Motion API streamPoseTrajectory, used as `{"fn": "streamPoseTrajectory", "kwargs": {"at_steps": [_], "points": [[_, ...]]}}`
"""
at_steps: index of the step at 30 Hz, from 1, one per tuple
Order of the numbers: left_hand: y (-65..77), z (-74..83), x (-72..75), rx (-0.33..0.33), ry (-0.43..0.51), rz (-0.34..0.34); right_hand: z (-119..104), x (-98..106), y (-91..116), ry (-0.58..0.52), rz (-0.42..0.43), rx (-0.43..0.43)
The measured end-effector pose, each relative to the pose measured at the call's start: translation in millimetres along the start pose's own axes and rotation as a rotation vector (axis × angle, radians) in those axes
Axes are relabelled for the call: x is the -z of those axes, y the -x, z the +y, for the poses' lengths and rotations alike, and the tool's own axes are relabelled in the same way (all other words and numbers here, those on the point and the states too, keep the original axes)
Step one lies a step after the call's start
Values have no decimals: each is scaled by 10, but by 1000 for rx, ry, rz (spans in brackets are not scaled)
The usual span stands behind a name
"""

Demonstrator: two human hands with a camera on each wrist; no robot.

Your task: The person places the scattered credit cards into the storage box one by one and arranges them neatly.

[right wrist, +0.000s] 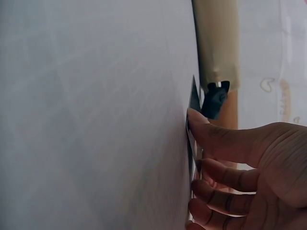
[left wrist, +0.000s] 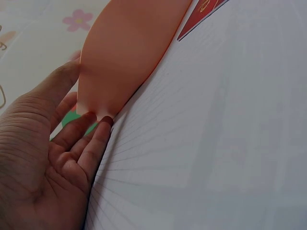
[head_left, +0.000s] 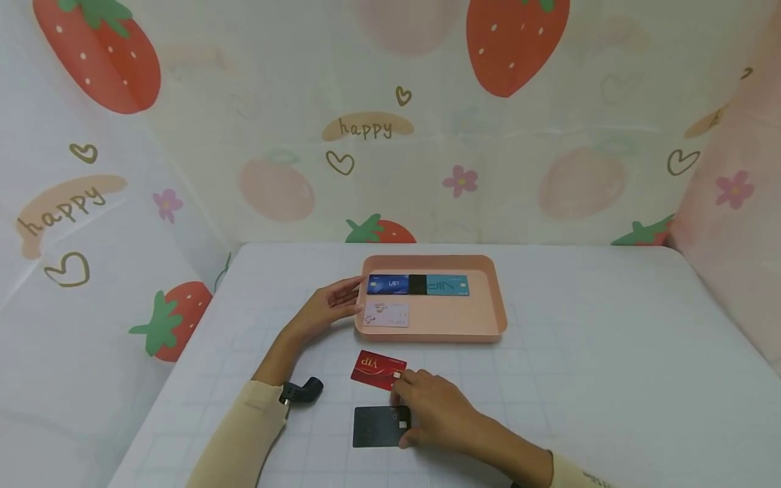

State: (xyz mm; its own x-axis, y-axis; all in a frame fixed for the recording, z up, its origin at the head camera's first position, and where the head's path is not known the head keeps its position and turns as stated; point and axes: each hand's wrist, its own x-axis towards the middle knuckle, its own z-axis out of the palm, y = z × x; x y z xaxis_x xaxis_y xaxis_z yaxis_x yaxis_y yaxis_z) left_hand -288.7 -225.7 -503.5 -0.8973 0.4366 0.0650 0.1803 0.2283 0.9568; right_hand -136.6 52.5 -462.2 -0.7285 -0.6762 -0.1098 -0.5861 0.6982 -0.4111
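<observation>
On the table, a black card with a chip lies close to me. My right hand pinches its right end between thumb and fingers; the right wrist view shows this card edge-on, its surface angled at the thumb. Just beyond it is a red VIP card, its corner beside my right fingers. My left hand grips the left end of a shallow pink tray, with the thumb at the rim and fingertips low on the outer wall.
Inside the tray, a dark blue VIP card, a black piece and a teal card form a row along the back. A pale flowered card sits at the front left. A strawberry-print curtain hangs behind the white table.
</observation>
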Motion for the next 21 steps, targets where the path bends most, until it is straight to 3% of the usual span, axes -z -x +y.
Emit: {"fn": "streamPoseTrajectory", "kwargs": {"at_steps": [9, 21], "points": [[-7, -54, 5, 16, -2, 15, -14, -14, -2, -88, -14, -12], [-14, -36, -2, 0, -8, 9, -20, -28, -12, -79, -26, -15]]}}
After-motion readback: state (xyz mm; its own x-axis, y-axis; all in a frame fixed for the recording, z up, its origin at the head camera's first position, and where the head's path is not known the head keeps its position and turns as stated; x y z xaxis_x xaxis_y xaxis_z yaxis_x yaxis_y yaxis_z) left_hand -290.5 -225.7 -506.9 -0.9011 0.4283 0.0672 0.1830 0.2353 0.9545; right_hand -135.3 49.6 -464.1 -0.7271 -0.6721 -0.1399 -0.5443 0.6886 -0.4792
